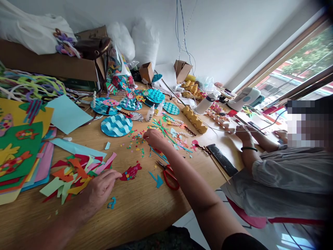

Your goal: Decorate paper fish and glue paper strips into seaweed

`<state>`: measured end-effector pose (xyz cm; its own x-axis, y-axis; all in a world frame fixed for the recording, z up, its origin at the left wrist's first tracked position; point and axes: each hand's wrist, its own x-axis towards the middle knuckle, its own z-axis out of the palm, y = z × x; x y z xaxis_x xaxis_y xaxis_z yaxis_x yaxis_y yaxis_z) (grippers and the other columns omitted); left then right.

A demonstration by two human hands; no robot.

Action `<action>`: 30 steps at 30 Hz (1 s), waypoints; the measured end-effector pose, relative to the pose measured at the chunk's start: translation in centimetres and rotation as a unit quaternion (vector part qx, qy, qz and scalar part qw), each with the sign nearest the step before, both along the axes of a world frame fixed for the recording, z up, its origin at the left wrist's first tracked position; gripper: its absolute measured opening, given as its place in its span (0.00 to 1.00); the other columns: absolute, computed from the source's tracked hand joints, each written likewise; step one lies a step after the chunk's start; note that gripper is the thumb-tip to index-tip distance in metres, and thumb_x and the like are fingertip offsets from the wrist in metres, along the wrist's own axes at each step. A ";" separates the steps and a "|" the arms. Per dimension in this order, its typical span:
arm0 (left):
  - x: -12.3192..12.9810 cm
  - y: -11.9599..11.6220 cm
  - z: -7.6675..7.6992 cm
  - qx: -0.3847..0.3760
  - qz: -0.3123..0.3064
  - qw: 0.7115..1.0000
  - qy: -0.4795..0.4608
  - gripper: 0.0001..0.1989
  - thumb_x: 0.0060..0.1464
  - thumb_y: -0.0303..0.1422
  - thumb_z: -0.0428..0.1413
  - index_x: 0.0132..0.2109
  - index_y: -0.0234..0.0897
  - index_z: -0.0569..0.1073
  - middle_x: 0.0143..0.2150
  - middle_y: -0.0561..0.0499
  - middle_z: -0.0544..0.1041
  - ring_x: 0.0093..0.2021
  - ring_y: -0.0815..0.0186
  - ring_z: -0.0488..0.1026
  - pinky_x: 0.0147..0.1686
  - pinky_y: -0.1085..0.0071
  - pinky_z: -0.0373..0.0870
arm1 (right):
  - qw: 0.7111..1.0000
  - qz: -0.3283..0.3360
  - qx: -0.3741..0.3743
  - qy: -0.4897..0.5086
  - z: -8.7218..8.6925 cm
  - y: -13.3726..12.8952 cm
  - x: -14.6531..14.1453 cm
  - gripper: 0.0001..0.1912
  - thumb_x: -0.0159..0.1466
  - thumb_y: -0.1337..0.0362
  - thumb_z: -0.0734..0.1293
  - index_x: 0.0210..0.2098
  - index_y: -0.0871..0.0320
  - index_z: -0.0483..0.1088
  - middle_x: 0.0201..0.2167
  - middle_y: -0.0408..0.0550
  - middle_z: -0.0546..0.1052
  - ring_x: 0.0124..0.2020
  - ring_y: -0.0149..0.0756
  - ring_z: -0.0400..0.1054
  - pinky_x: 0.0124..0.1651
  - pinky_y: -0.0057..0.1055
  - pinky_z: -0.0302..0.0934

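Note:
My left hand [101, 189] rests low over the wooden table, its fingertips pinched at the mouth end of a dark red paper fish [130, 172] with coloured dots. Farther off, my right hand [156, 139] reaches to a scatter of small coloured paper bits [136, 136]; its fingertips are bent together, and what they hold, if anything, is too small to make out. Red-handled scissors [169, 176] lie beneath my right forearm, beside blue paper scraps [158, 180]. A small blue cut-out [111, 202] is near my left wrist.
Coloured strips [75, 173] and paper sheets [26, 152] cover the left side. Blue wavy discs [116, 125], glue bottles [150, 113] and a white bottle [207, 102] stand or lie farther back. At right sits another person [286, 177], hands on the table near a black tray [221, 159].

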<state>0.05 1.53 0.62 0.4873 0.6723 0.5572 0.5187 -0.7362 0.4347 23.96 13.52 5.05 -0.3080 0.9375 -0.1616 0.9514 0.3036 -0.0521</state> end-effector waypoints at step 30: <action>-0.3 0.0 -0.4 -0.023 -0.006 1.000 0.001 0.14 0.53 0.23 0.42 0.37 0.37 0.71 0.32 0.51 0.77 0.34 0.70 0.75 0.34 0.79 0.70 | 0.998 0.019 0.004 -0.060 -0.2 0.3 -0.2 0.12 0.61 0.66 0.58 0.38 0.59 0.71 0.39 0.53 0.74 0.41 0.38 0.68 0.39 0.28 0.57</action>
<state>-0.28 1.48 0.24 0.4968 0.6908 0.5254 0.5100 -0.7222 0.4672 23.72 13.83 4.81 -0.3224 0.9271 -0.1912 0.9384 0.3396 0.0645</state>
